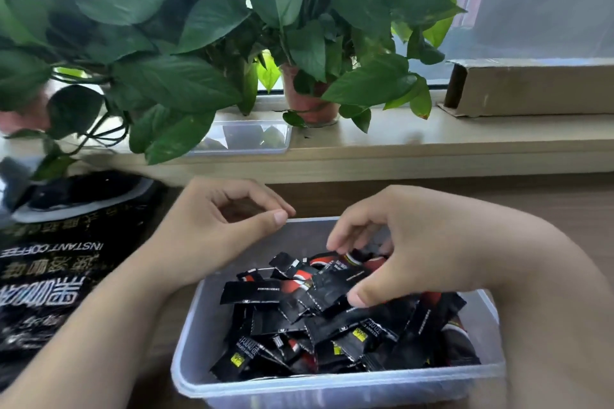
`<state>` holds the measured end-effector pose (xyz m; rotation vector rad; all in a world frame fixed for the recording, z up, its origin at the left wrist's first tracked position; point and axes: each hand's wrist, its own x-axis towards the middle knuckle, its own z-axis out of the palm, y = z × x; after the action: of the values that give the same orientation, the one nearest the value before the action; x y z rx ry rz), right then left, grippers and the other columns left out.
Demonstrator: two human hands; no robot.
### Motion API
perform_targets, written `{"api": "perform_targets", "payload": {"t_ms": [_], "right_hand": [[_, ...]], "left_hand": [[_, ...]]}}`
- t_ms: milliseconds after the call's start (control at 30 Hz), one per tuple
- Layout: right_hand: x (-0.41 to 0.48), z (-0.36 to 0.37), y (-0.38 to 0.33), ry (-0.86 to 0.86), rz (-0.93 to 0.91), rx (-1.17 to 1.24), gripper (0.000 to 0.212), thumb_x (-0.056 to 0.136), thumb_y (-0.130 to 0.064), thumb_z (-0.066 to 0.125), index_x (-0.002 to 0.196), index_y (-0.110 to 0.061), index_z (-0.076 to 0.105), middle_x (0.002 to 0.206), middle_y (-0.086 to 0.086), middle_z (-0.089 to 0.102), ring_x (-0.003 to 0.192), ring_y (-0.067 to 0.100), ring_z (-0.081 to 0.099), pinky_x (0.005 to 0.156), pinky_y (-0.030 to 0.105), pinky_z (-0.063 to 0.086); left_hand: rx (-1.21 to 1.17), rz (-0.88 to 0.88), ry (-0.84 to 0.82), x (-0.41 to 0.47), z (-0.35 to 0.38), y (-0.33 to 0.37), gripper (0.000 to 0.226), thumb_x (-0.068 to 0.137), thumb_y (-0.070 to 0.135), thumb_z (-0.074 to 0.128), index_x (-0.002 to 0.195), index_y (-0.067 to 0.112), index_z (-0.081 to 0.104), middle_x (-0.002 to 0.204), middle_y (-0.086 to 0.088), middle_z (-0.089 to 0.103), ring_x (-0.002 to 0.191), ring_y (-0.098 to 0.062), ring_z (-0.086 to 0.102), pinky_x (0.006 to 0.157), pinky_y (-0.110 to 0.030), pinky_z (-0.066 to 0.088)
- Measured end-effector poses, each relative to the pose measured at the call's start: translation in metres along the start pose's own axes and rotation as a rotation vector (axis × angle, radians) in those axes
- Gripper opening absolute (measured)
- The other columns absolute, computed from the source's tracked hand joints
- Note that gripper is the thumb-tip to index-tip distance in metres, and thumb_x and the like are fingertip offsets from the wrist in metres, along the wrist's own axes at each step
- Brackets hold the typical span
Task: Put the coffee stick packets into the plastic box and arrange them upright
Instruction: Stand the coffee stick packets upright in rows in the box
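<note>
- Head view: one translucent, rectangular plastic box (332, 383) on the wooden table (538, 206) holds a loose heap of glossy black coffee stick packets (299, 319), too jumbled to count
- The right hand (415, 242) reaches into the box, thumb and fingers pinching the topmost packets
- The left hand (219, 226) hovers above the box's far-left corner, fingers curled, holding nothing

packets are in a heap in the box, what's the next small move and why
Probably stand the packets the right hand grips on end against the box wall: they all lie jumbled and flat, none plainly upright, and the left hand holds nothing, so it could steady them.
</note>
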<state>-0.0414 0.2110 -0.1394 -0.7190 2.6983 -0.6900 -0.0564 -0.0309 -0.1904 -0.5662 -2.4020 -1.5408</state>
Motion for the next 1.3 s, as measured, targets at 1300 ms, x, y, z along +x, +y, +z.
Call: {"api": "perform_targets", "payload": {"t_ms": [1300], "right_hand": [[0.026,0.047,-0.066,-0.051,-0.052,-0.394,0.024,0.087,-0.025,0.063,0.104,-0.04,0.071,0.087,-0.024,0.063,0.081,-0.002,0.052,0.067,0.0,0.038]], "left_hand": [[-0.054,0.042,0.161,0.001,0.003,-0.023,0.041,0.096,0.032,0.04,0.065,0.016,0.062,0.068,-0.001,0.071,0.08,-0.021,0.072,0.082,-0.051,0.055]]}}
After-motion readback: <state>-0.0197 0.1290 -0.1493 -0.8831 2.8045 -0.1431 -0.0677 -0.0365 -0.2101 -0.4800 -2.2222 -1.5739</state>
